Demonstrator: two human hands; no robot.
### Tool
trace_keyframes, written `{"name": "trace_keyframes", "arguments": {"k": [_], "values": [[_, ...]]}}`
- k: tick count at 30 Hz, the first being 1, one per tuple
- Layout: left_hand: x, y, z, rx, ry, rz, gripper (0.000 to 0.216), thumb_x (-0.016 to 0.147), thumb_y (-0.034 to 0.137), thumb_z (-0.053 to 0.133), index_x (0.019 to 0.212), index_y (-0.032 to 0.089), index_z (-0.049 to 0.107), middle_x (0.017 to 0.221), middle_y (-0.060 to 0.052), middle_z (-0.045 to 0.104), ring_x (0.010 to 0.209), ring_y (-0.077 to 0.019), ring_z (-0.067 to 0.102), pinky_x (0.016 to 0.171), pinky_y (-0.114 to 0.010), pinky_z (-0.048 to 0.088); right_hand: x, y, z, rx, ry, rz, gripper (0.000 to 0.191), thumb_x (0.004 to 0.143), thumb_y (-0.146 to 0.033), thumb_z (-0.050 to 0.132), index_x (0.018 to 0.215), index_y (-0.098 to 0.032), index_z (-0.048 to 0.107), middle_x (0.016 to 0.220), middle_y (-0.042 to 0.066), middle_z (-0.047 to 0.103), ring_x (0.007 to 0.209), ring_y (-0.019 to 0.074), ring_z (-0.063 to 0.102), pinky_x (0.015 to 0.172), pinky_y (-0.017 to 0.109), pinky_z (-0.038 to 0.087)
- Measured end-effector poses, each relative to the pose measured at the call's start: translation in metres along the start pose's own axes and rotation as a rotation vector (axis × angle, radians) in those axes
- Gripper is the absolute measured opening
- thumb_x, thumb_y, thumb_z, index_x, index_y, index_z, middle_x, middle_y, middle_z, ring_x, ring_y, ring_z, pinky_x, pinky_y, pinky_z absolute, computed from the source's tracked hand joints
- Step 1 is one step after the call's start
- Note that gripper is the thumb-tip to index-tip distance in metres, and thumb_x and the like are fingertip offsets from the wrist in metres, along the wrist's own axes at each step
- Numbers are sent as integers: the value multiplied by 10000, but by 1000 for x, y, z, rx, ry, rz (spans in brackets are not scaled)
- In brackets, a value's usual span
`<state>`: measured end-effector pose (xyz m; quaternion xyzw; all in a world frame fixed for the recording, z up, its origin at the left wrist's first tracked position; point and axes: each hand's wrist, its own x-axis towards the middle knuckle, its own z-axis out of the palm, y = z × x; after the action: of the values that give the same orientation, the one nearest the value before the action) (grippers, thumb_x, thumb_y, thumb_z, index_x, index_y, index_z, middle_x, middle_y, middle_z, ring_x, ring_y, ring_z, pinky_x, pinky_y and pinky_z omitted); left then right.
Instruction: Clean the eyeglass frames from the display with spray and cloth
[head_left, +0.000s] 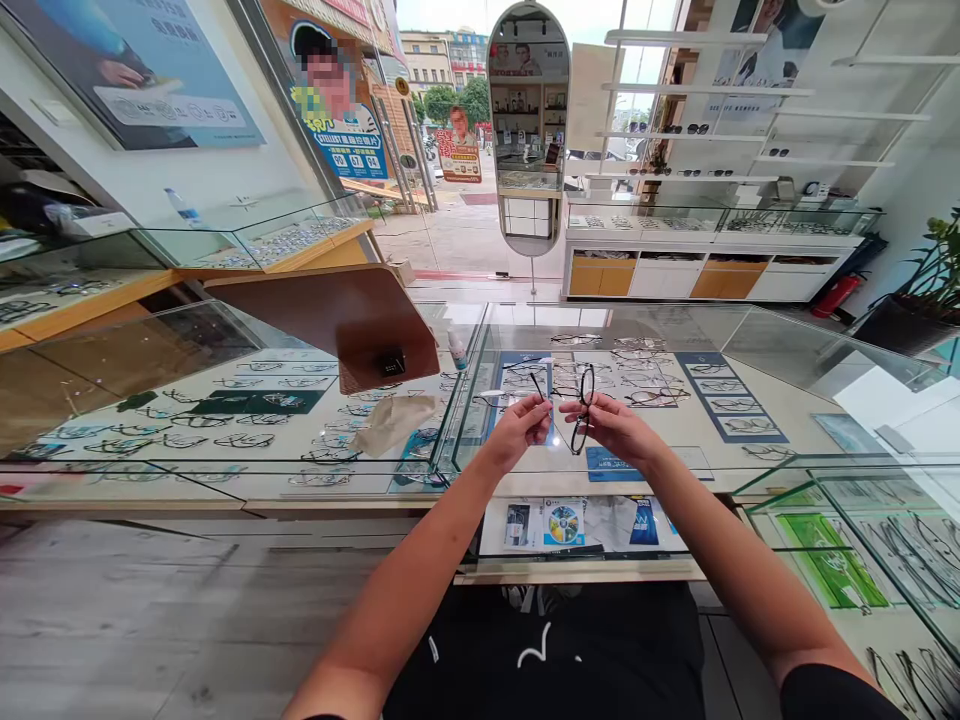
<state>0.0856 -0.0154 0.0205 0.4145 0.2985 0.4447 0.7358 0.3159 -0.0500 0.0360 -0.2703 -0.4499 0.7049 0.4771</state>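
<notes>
Above the glass counter, a pair of dark-framed eyeglasses (588, 382) is held between both hands, its front turned nearly edge-on. My left hand (523, 432) is closed in a pinch around the thin dark temple arm, whose tip sticks up past the fingers. Fingers of my right hand (611, 428) grip the front of the frame near the lens rims. Left of the hands, a crumpled beige cloth (394, 422) lies on the countertop. A small bottle (457, 350) stands behind the cloth.
Glass display counters (480, 480) hold rows of eyeglasses. A tilted brown panel (322, 315) stands on the left counter. Beyond are an oval standing mirror (529, 130) and wall shelves (697, 90). A white box-like object (892, 410) and potted plant (911, 300) are at right.
</notes>
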Motion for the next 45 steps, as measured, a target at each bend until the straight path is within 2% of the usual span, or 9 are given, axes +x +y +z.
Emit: {"name": "trace_keyframes", "arguments": {"k": [10, 16, 19, 24, 29, 36, 38, 41, 45], "values": [[4, 0, -5, -3, 100, 95, 538, 687, 560, 990, 886, 183, 663, 771, -5, 685, 599, -86, 571, 556, -232, 415, 7, -4, -14, 73, 238, -218, 307, 850, -501, 925, 953, -307, 710, 1233, 22, 823, 1084, 234, 767, 935, 403, 610], [3, 0, 0, 91, 116, 135, 537, 722, 596, 951, 922, 180, 676, 787, -22, 708, 597, -98, 591, 555, -241, 416, 3, -9, -8, 55, 209, -214, 301, 861, -503, 920, 983, -298, 736, 1202, 36, 821, 1054, 216, 768, 890, 368, 629], [2, 2, 0, 155, 168, 196, 492, 729, 529, 946, 986, 199, 687, 826, -15, 721, 604, -105, 601, 554, -249, 420, 0, -15, -9, 71, 205, -224, 304, 845, -495, 940, 989, -299, 759, 1170, 29, 824, 1041, 203, 771, 858, 340, 637], [6, 8, -7, 270, 320, 344, 335, 683, 413, 929, 766, 196, 687, 773, -10, 675, 657, -123, 601, 586, -265, 446, -5, -25, -16, 85, 242, -281, 276, 841, -467, 943, 956, -310, 748, 1119, 19, 819, 1038, 214, 775, 852, 355, 644], [22, 31, -28, 383, 483, 521, 300, 680, 394, 908, 734, 206, 681, 912, -37, 716, 807, -161, 651, 711, -298, 516, -5, -26, -16, 106, 251, -295, 300, 829, -441, 951, 990, -326, 726, 1107, 9, 820, 1018, 202, 772, 857, 355, 637], [58, 81, -85, 592, 842, 674, 255, 804, 268, 830, 809, 226, 579, 1057, -59, 671, 1031, -221, 657, 1005, -381, 528, -4, -28, -18, 101, 238, -307, 357, 787, -464, 989, 995, -339, 727, 1103, -10, 836, 1010, 181, 784, 863, 320, 648], [68, 87, -96, 644, 926, 674, 295, 806, 213, 837, 949, 232, 580, 1219, -98, 653, 1182, -256, 635, 1082, -397, 500, -4, -28, -18, 71, 236, -309, 344, 790, -473, 985, 984, -338, 735, 1125, -7, 844, 1045, 189, 784, 885, 326, 646], [81, 86, -105, 701, 968, 623, 489, 797, 175, 862, 1171, 226, 552, 1411, -165, 606, 1336, -300, 597, 1141, -411, 469, -4, -28, -18, 19, 256, -306, 316, 802, -458, 973, 965, -326, 736, 1178, 20, 848, 1117, 224, 777, 954, 371, 637], [92, 81, -112, 731, 962, 499, 563, 784, 157, 859, 1234, 205, 525, 1337, -193, 656, 1257, -339, 650, 1086, -439, 487, -3, -25, -16, -40, 260, -317, 311, 814, -455, 957, 951, -302, 724, 1173, 51, 848, 1154, 256, 770, 1029, 423, 612]]}}
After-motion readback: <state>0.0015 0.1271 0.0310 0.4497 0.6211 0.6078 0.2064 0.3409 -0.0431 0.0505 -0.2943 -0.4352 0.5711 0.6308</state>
